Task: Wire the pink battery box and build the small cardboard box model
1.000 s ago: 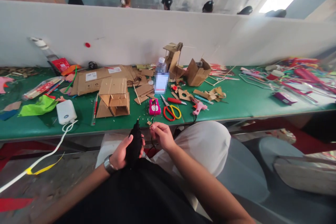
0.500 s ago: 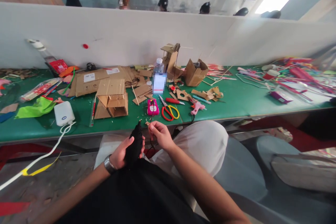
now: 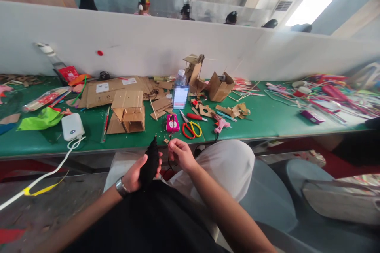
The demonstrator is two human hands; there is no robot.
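Note:
My left hand (image 3: 136, 172) is wrapped around a black, tapered, fuzzy-looking object (image 3: 150, 162), its narrow tip pointing up towards the table. The exact kind of this object cannot be made out. To its right my right hand (image 3: 183, 155) is closed in a pinch, apart from the black object. By those fingertips shows a small tan piece (image 3: 166, 141); whether it is held or lies at the table edge is unclear. Just beyond are a pink box-shaped outlet block (image 3: 172, 123), scissors with red and yellow handles (image 3: 192, 129), and a pink glue gun (image 3: 222, 124).
On the green table (image 3: 160, 130) stand a cardboard shelf-like model (image 3: 128, 112), a plastic bottle (image 3: 181, 77) and an open cardboard box (image 3: 221, 87). A white power bank (image 3: 73, 126) with a cable lies left. A red-handled knife (image 3: 196, 117) lies behind the scissors. Grey stools (image 3: 267, 193) stand at right.
My left hand and the black object have shifted slightly left and down, a little farther from my right hand. My right hand stays pinched near the table edge. The view has tilted slightly.

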